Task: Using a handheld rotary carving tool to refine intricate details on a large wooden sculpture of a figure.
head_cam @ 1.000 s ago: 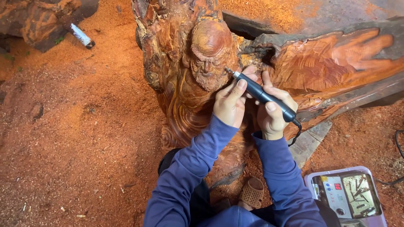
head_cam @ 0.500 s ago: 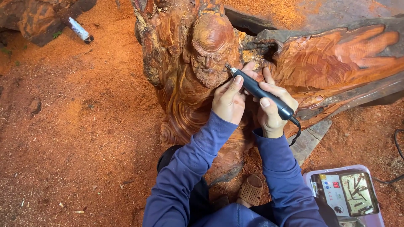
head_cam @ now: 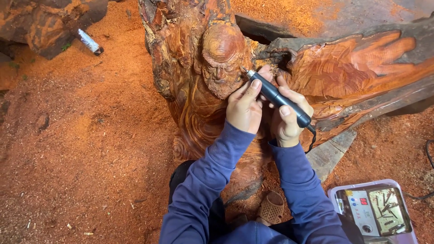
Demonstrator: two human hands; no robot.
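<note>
A large reddish wood carving [head_cam: 194,95] stands in front of me, with a bearded head [head_cam: 222,61] cut into its upper part and a big carved hand [head_cam: 357,68] reaching to the right. Both hands hold a dark pen-shaped rotary tool [head_cam: 278,98]; its tip touches the right side of the carved face. My right hand [head_cam: 289,115] wraps the rear of the tool near its cord. My left hand [head_cam: 245,106] steadies the front of the tool, fingers against the beard. Blue sleeves cover both arms.
Red sawdust covers the ground all around. A control box with a tray of bits [head_cam: 376,212] sits at the lower right. A small white tube [head_cam: 89,41] lies at the upper left beside another wood block [head_cam: 45,22]. My sandalled foot [head_cam: 271,208] rests by the carving's base.
Both hands and the tool have shifted slightly up and to the left along the carved face. The view has tilted down a little.
</note>
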